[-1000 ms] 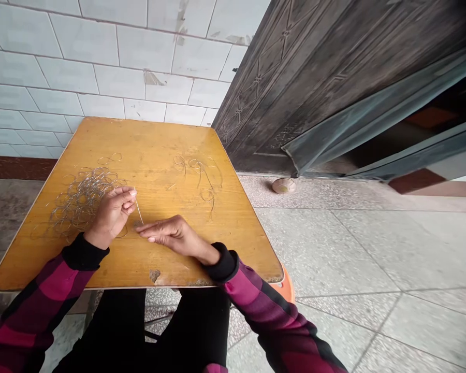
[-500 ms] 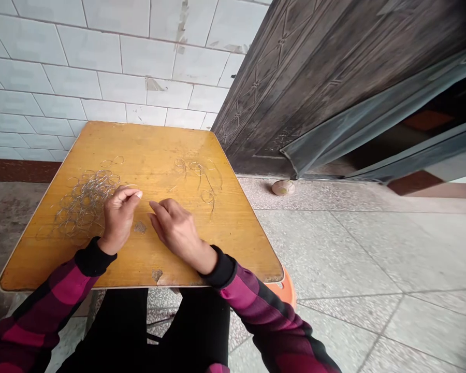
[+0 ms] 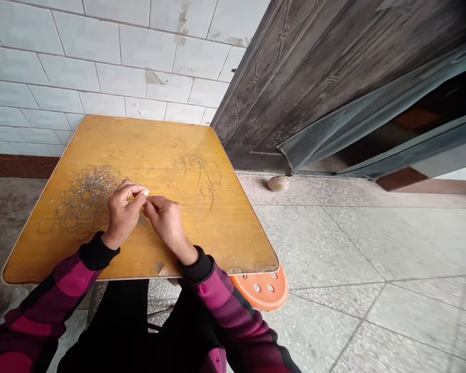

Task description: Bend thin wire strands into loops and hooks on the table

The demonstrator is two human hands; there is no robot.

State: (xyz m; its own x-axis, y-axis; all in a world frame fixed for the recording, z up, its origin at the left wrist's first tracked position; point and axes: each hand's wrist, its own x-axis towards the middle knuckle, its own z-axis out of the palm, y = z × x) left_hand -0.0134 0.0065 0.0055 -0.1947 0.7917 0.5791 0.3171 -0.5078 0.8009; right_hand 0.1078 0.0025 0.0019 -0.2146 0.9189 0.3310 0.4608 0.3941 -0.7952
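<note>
My left hand [image 3: 123, 210] is above the table beside a tangled pile of thin, silvery wire loops [image 3: 87, 197]. Its thumb and forefinger pinch a thin wire, mostly hidden by the fingers. My right hand [image 3: 166, 220] is closed, its thumb and forefinger meeting the left fingertips at the same wire; the exact grip there is too small to see clearly. To the right, several separate curled wires [image 3: 207, 191] lie on the tabletop. Two loose loops [image 3: 112, 155] rest behind the pile.
The yellow wooden table [image 3: 225, 238] stands against a white tiled wall [image 3: 101, 77]. An orange stool [image 3: 262, 292] sticks out under its right front corner. A round object [image 3: 278, 183] lies on the floor near the dark carved door [image 3: 264, 103] and its curtain [image 3: 322, 124].
My right hand has moved left and its fingertips have come to my left fingertips. My left hand has shifted slightly right. The view has shifted a little, showing more of the orange stool.
</note>
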